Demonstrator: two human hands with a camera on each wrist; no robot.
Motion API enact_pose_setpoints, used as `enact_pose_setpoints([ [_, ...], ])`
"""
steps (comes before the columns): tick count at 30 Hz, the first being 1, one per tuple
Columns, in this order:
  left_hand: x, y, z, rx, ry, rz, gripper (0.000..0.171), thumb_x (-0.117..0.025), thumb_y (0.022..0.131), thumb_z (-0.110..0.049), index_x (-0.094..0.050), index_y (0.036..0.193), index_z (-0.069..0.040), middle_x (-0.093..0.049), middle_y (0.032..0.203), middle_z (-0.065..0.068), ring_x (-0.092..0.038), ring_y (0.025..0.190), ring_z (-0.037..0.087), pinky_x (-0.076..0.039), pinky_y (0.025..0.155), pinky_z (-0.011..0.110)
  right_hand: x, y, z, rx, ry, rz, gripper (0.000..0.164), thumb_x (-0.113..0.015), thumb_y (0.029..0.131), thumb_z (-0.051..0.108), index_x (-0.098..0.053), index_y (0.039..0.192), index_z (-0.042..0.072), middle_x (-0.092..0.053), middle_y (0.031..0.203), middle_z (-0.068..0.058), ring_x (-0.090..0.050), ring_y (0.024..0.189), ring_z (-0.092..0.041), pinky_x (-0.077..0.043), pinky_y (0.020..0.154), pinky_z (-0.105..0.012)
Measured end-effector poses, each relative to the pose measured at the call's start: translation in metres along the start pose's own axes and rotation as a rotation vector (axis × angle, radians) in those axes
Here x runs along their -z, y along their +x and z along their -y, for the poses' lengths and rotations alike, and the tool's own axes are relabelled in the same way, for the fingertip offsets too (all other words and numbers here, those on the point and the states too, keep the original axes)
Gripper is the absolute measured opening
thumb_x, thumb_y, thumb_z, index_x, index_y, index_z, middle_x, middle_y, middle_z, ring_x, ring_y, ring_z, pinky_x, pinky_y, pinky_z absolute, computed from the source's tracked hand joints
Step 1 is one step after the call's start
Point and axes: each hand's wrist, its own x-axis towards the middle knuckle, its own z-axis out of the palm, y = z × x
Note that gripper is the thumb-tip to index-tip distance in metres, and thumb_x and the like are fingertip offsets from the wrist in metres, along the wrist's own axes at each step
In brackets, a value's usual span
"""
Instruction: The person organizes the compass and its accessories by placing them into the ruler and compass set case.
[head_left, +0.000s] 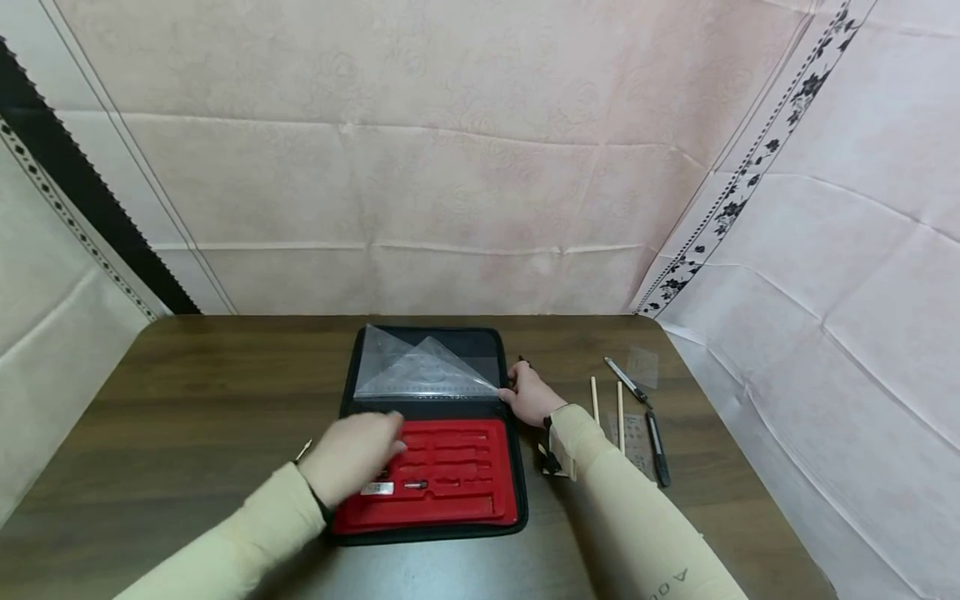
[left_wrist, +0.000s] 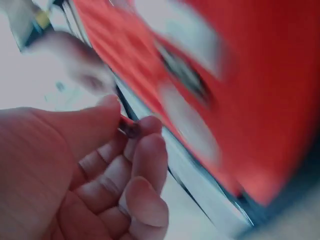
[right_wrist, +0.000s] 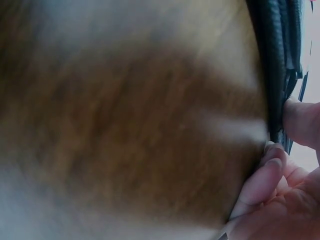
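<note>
A black zip case point(head_left: 442, 536) lies open on the wooden table with a moulded red tray point(head_left: 360, 522) in its near half. Clear plastic pockets point(head_left: 427, 375) line the far half. My left hand point(head_left: 356, 457) is above the tray's left side. In the left wrist view its thumb and forefinger pinch a small dark piece point(left_wrist: 131, 128), too blurred to name. A silver rectangular piece point(head_left: 377, 488) and a short metal piece point(head_left: 416, 485) sit in the tray. My right hand point(head_left: 532, 395) holds the right edge of the case's far half between thumb and fingers.
To the right lie two thin wooden sticks point(head_left: 621, 417), a silver pen-shaped tool point(head_left: 628, 379), a black pen-shaped tool point(head_left: 657, 450), a perforated plate point(head_left: 639, 446) and a small clear sheet point(head_left: 642, 367). Cloth walls point(head_left: 420, 192) border the table's back and right.
</note>
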Motion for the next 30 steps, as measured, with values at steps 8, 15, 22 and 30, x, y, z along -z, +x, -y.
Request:
enact_pose_setpoints([
  [8, -0.023, 0.006, -0.046, -0.189, -0.054, 0.123, 0.019, -0.077, 0.083, -0.028, -0.061, 0.08, -0.018, -0.05, 0.065, -0.008, -0.053, 0.061, 0.009, -0.047, 0.058, 0.03, -0.001, 0.0, 0.004, -0.007, 0.022, 0.007, 0.037, -0.058, 0.099, 0.021, -0.039, 0.122, 0.0, -0.048, 0.102, -0.012, -0.049, 0.092, -0.024, -0.042, 0.083, -0.04],
  [15, -0.028, 0.012, -0.054, -0.172, -0.122, 0.162, 0.018, -0.077, 0.084, -0.024, -0.061, 0.08, -0.017, -0.048, 0.065, -0.007, -0.051, 0.061, 0.007, -0.046, 0.058, 0.026, 0.006, -0.002, -0.004, -0.058, 0.11, 0.026, 0.04, -0.063, 0.095, 0.027, -0.045, 0.121, 0.002, -0.052, 0.093, -0.008, -0.051, 0.081, -0.021, -0.041, 0.073, -0.035],
  [22, -0.029, 0.005, -0.052, -0.164, -0.182, 0.181, 0.017, -0.076, 0.083, -0.016, -0.059, 0.083, -0.016, -0.048, 0.069, -0.006, -0.048, 0.061, 0.006, -0.045, 0.058, 0.024, 0.01, 0.001, -0.003, -0.096, 0.221, 0.064, 0.04, -0.066, 0.092, 0.027, -0.051, 0.117, -0.001, -0.057, 0.096, -0.01, -0.053, 0.088, -0.022, -0.043, 0.08, -0.037],
  [30, -0.029, 0.003, -0.049, -0.154, -0.155, 0.161, 0.015, -0.074, 0.084, -0.009, -0.06, 0.086, -0.013, -0.048, 0.071, -0.005, -0.048, 0.063, 0.006, -0.047, 0.06, 0.024, 0.015, 0.002, 0.006, -0.178, 0.234, 0.029, 0.026, -0.068, 0.091, 0.027, -0.057, 0.099, 0.005, -0.055, 0.084, -0.008, -0.051, 0.079, -0.023, -0.039, 0.071, -0.035],
])
